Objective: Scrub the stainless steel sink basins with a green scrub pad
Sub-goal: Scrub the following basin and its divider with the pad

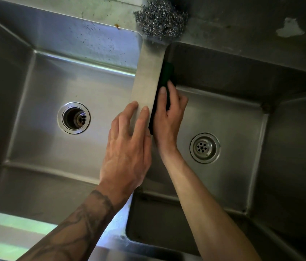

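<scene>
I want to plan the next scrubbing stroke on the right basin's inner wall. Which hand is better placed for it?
The right hand: its grip already presses the green scrub pad against that wall. The left hand only rests on the divider.

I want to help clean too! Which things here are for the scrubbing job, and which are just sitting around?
For the job:
green pad, pressed to the right basin's wall by the right hand
left hand, resting on the divider
left basin and right basin

Just sitting around:
steel wool, on the ledge behind the divider
</scene>
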Motion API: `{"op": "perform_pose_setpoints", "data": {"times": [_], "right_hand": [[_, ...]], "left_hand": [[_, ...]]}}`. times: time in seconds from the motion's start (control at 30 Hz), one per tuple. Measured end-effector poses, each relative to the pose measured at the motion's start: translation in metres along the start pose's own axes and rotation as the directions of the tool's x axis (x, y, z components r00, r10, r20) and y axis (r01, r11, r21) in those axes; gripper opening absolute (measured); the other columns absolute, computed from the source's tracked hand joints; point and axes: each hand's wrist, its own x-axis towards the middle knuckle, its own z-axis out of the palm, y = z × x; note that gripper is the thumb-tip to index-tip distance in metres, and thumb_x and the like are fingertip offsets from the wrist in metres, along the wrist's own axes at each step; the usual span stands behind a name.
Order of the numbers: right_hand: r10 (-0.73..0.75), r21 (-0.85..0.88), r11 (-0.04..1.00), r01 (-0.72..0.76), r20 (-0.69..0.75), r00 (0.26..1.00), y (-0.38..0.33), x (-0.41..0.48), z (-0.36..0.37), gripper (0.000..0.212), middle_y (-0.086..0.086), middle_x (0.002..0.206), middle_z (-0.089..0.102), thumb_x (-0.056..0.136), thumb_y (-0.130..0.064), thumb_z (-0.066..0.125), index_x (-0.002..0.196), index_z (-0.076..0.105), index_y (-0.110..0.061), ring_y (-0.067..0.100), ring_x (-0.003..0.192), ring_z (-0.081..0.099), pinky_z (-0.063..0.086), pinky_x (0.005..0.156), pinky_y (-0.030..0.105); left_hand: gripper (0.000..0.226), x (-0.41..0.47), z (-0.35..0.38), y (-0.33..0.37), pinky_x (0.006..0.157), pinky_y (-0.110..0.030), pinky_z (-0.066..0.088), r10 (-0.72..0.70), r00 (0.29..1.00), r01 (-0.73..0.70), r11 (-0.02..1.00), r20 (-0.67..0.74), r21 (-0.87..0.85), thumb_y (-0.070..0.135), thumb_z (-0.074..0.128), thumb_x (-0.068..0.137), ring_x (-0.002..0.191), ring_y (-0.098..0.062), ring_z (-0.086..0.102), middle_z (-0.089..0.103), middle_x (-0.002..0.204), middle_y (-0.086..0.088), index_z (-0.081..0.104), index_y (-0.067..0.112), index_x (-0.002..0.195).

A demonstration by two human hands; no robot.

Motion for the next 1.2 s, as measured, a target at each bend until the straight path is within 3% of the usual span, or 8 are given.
{"op": "perform_pose_setpoints", "data": {"times": [0.23, 0.37, 0.47, 0.63, 0.83, 1.0, 1.1, 1.2], "right_hand": [[0.294, -0.198, 0.943, -0.266, 0.128, 0.947, 0.028, 0.013, 0.002, 0.038, 0.005, 0.128, 0.049, 0.11, -0.044, 0.04, 0.135, 0.06, -0.024, 0.01, 0.095, 0.058, 0.048, 0.106, 0.042], [0.09, 0.029, 0.995, -0.092, 0.07, 0.993, 0.014, -0.021, -0.006, 0.032, -0.02, 0.123, 0.046, 0.103, -0.053, 0.046, 0.128, 0.06, -0.041, -0.012, 0.106, 0.058, 0.051, 0.092, 0.016], [0.05, 0.018, 0.999, -0.051, 0.046, 0.998, 0.019, -0.023, -0.005, 0.031, -0.007, 0.127, 0.049, 0.108, -0.04, 0.047, 0.133, 0.061, -0.028, -0.016, 0.104, 0.056, 0.044, 0.082, 0.001], [0.299, -0.091, 0.953, -0.288, 0.141, 0.944, 0.03, 0.0, -0.002, 0.036, 0.015, 0.124, 0.057, 0.112, -0.033, 0.042, 0.127, 0.063, -0.008, 0.016, 0.103, 0.065, 0.055, 0.098, 0.044], [0.032, 0.095, 0.995, -0.043, 0.108, 0.994, 0.019, -0.047, -0.015, 0.024, -0.017, 0.121, 0.049, 0.109, -0.044, 0.046, 0.129, 0.058, -0.04, -0.007, 0.106, 0.06, 0.05, 0.081, 0.007], [0.295, -0.073, 0.955, -0.287, 0.161, 0.942, 0.038, -0.01, -0.005, 0.034, 0.019, 0.121, 0.056, 0.113, -0.028, 0.041, 0.125, 0.062, -0.004, 0.01, 0.1, 0.063, 0.054, 0.083, 0.025], [0.199, -0.009, 0.98, -0.199, 0.132, 0.971, 0.026, -0.03, -0.011, 0.031, 0.003, 0.122, 0.051, 0.111, -0.035, 0.044, 0.131, 0.061, -0.019, -0.013, 0.096, 0.056, 0.046, 0.076, 0.004], [0.025, 0.152, 0.987, -0.045, 0.131, 0.991, 0.015, -0.065, -0.023, 0.025, -0.021, 0.121, 0.049, 0.108, -0.043, 0.048, 0.132, 0.057, -0.041, -0.003, 0.11, 0.062, 0.051, 0.085, 0.008]], "left_hand": [[0.05, 0.0, -0.003, 0.0, 0.119, -0.051, 0.039, 0.002, 0.998, -0.004, 1.0, 0.059, 0.03, 0.016, 0.033, 0.111, 0.141, -0.043, 0.046, 0.041, 0.16, -0.027, 0.045, 0.0, 0.157], [0.052, 0.0, -0.003, -0.003, 0.125, -0.045, 0.029, -0.009, 0.99, -0.002, 0.997, 0.138, 0.079, 0.017, 0.03, 0.112, 0.15, -0.04, 0.038, 0.038, 0.165, -0.022, 0.038, 0.001, 0.16], [0.051, 0.001, -0.004, -0.002, 0.123, -0.047, 0.033, -0.021, 0.993, 0.015, 0.998, 0.12, 0.054, 0.014, 0.034, 0.111, 0.146, -0.042, 0.041, 0.038, 0.164, -0.025, 0.041, -0.001, 0.159], [0.055, 0.0, -0.006, -0.001, 0.126, -0.045, 0.029, -0.008, 0.989, -0.002, 0.997, 0.145, 0.072, 0.022, 0.02, 0.113, 0.151, -0.039, 0.036, 0.037, 0.165, -0.022, 0.035, 0.002, 0.162], [0.064, 0.001, -0.008, -0.002, 0.129, -0.035, 0.013, -0.008, 0.977, -0.041, 0.973, 0.211, 0.225, 0.026, -0.005, 0.111, 0.158, -0.032, 0.02, 0.02, 0.174, -0.018, 0.02, 0.004, 0.166], [0.07, -0.001, -0.008, -0.001, 0.128, -0.032, -0.001, -0.007, 0.967, -0.079, 0.942, 0.255, 0.325, 0.025, -0.024, 0.105, 0.16, -0.03, 0.005, 0.005, 0.177, -0.012, 0.004, 0.008, 0.167], [0.07, 0.001, -0.008, -0.001, 0.128, -0.031, -0.001, -0.028, 0.962, -0.069, 0.937, 0.271, 0.342, 0.026, -0.025, 0.104, 0.16, -0.028, 0.004, 0.002, 0.178, -0.01, 0.002, 0.01, 0.167], [0.073, 0.002, -0.008, -0.001, 0.127, -0.032, -0.002, -0.028, 0.954, -0.095, 0.916, 0.3, 0.389, 0.024, -0.026, 0.103, 0.16, -0.031, 0.003, 0.0, 0.177, -0.013, 0.009, 0.01, 0.166]]}}
